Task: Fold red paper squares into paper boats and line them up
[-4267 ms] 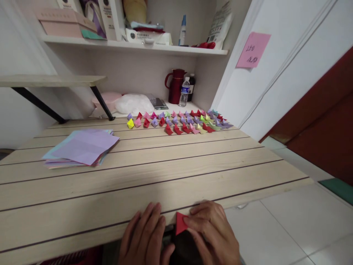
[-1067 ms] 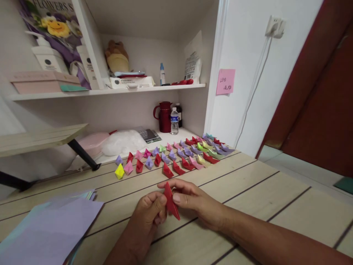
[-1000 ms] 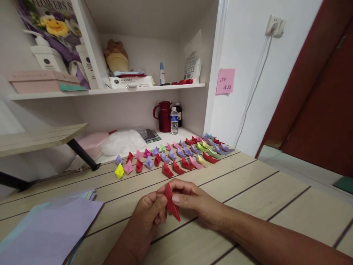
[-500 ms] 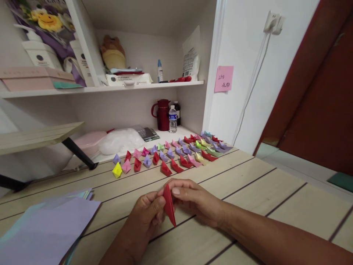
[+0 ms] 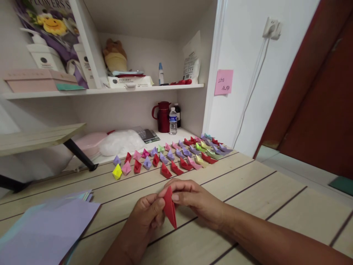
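A folded red paper piece (image 5: 169,208) stands on edge between my two hands, just above the wooden table (image 5: 248,184). My left hand (image 5: 146,217) pinches its left side with thumb and fingers. My right hand (image 5: 193,200) pinches its upper right side from the other direction. Beyond my hands, several small folded paper boats (image 5: 171,160) in red, pink, purple, green and yellow stand in rows across the table's far part.
A stack of pastel paper sheets (image 5: 46,232) lies at the near left. Behind the boats are a red jug (image 5: 163,117), a water bottle (image 5: 173,121), a white bag (image 5: 121,141) and a pink container (image 5: 88,141). A shelf (image 5: 110,90) holds boxes and bottles.
Since several seconds ago my hands moved from the table's near edge up over the table with the red piece. In the last second the piece only tilted slightly between my fingers.
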The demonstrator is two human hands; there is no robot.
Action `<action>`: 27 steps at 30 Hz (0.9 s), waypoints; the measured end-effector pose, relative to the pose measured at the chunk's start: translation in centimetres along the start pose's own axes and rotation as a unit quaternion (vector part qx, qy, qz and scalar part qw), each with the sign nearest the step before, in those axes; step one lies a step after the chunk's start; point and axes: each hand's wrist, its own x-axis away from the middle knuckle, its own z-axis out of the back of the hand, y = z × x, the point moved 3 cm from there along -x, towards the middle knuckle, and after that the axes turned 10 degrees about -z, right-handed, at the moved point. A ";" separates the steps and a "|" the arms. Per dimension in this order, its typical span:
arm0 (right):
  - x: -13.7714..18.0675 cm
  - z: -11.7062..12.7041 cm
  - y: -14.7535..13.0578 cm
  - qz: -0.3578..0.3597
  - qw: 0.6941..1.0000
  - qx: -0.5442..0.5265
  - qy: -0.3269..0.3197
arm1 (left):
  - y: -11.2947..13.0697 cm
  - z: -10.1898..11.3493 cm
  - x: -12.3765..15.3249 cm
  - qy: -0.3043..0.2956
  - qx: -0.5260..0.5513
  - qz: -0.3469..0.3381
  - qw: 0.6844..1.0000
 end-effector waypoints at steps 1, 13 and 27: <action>0.0 0.0 0.0 -0.001 1.000 -0.005 -0.004 | 0.0 0.0 0.0 -0.003 0.001 -0.001 1.000; -0.1 -0.8 0.6 -0.003 0.999 0.021 0.034 | -0.3 0.4 -0.2 0.098 -0.058 -0.026 0.993; -0.6 0.4 1.5 0.030 0.982 0.084 0.168 | 0.1 -0.5 -0.5 0.165 -0.078 -0.081 0.980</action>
